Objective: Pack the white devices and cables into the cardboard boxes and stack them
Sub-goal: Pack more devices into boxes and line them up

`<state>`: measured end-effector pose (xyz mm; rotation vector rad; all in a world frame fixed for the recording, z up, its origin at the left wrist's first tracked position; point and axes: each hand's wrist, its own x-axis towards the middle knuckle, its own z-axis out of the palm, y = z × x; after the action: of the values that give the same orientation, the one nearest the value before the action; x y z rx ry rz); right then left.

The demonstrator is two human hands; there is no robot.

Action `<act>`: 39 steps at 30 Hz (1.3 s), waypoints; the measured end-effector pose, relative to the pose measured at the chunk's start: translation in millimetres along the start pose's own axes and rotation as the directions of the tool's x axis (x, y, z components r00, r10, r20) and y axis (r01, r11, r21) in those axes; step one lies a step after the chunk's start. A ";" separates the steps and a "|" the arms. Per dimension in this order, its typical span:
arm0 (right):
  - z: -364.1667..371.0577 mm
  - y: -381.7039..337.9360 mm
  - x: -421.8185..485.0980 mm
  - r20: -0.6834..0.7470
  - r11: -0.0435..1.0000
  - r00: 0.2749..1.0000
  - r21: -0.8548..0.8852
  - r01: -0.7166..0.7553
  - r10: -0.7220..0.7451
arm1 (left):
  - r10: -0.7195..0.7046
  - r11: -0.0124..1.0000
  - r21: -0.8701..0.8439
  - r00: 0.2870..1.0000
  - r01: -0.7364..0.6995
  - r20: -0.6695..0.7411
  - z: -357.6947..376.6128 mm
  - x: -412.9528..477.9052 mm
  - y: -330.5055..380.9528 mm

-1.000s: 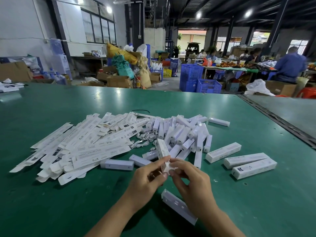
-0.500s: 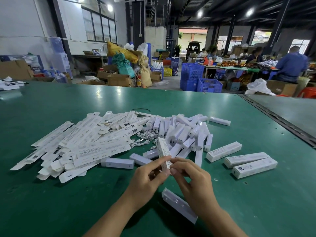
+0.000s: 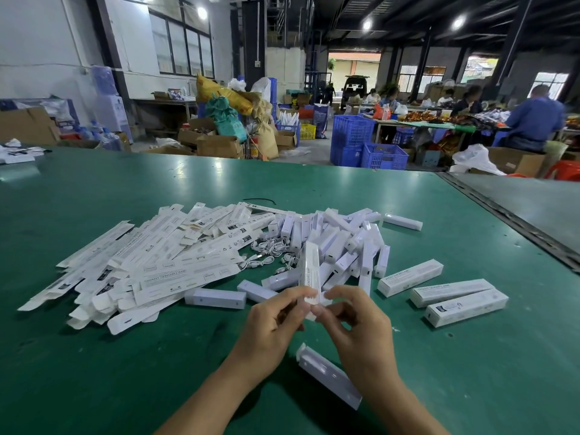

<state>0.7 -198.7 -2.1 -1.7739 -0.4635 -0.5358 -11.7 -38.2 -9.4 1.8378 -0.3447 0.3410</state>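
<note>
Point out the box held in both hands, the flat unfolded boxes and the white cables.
held box [image 3: 309, 267]: head view, upper side face.
flat unfolded boxes [image 3: 175, 279]: head view, nearest printed sheet.
white cables [image 3: 271, 246]: head view, middle of the tangle.

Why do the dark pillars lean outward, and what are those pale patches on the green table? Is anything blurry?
Head view: the wide-angle lens splays the dark pillars; the pale patches on the green table are glare from the round ceiling lamps; the person in a blue shirt is blurred; the left hand and right hand pinching the slim white cardboard box look sharp.
</note>
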 end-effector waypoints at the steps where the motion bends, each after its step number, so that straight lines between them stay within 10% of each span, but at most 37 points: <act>1: 1.9 -1.2 -0.7 0.009 0.997 0.998 0.040 -0.069 0.069 | 0.006 1.000 0.013 1.000 -0.006 -0.012 -0.8 0.5 1.3; 7: -2.5 -10.4 6.7 0.334 0.699 0.792 0.373 -0.609 0.512 | 0.095 0.986 0.136 0.995 -0.097 0.021 -4.5 1.4 4.3; 12: -12.1 -10.8 13.7 0.560 0.453 0.694 0.526 -0.719 0.452 | 0.092 0.983 0.152 0.993 -0.102 0.072 -3.4 0.7 5.7; 21: -48.8 24.9 42.9 0.002 0.309 0.575 0.842 -0.443 0.818 | -0.018 0.989 0.147 0.998 0.027 -0.058 -2.4 1.5 1.4; 32: -54.6 40.4 41.3 0.183 0.065 0.505 0.898 -0.434 0.844 | -0.059 0.984 0.154 0.976 0.093 -0.210 -4.1 5.4 -13.1; 39: -39.4 37.4 36.0 0.154 0.275 0.555 0.743 -0.610 0.817 | -0.036 0.923 0.353 0.948 0.153 -0.315 -8.5 7.2 -17.2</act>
<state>46.6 -245.0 -1.8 -0.8901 0.3579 0.1266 1.3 -25.7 -19.1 2.1263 0.0305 0.6487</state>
